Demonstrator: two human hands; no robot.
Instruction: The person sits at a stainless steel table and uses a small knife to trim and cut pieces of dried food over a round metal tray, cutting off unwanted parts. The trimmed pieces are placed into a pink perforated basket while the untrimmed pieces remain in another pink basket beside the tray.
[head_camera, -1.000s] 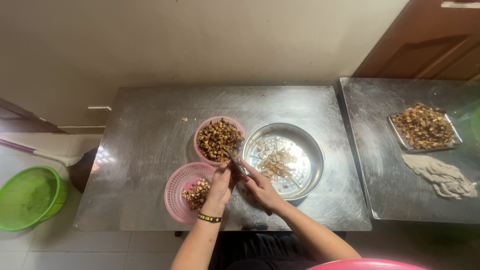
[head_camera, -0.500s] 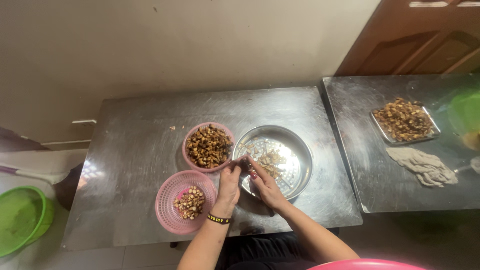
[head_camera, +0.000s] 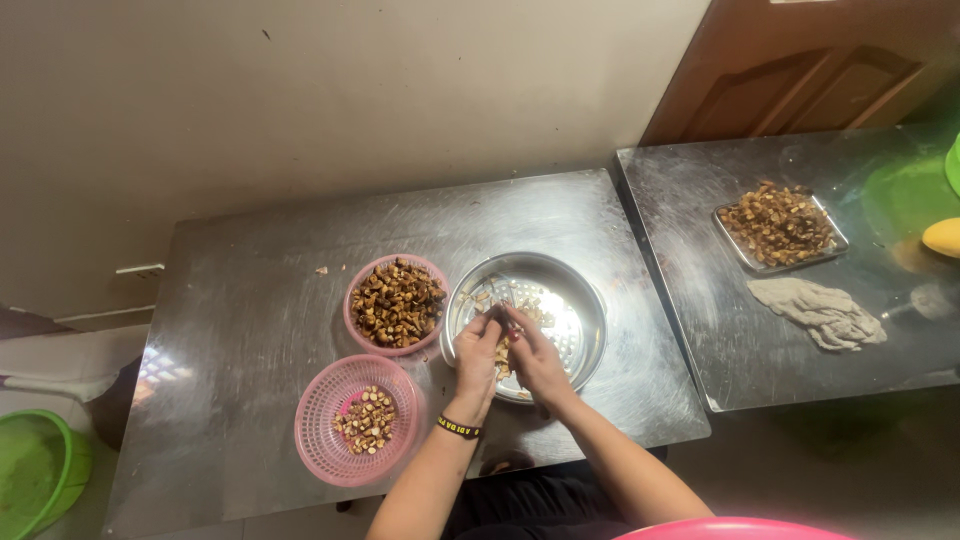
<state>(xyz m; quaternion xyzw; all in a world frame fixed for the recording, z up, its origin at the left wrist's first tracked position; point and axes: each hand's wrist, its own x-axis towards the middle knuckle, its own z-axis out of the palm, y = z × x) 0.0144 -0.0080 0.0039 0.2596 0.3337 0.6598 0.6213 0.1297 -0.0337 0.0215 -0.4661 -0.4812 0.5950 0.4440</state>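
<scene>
- Both hands meet over the near-left part of the round steel bowl (head_camera: 560, 290), which stands on the steel table (head_camera: 250, 290).
- The left hand (head_camera: 477, 350), with a dark wristband (head_camera: 458, 427) at the wrist, has its fingers curled in, the tips pinched at a small brown piece (head_camera: 497, 317) just above the bowl's floor.
- The right hand (head_camera: 535, 355) touches the left; its fingers close on the same piece from the other side. How firm either grip is cannot be made out.
- Pale scraps lie in the bowl under and just beyond the fingertips.
- Just left of the bowl stands a pink bowl (head_camera: 352, 290) heaped with brown chunks; nearer, a pink basket (head_camera: 325, 440) holds fewer cut bits.
- On the second steel table (head_camera: 900, 350), well apart: a square tray (head_camera: 836, 243) of brown chunks and a grey cloth (head_camera: 820, 310).
</scene>
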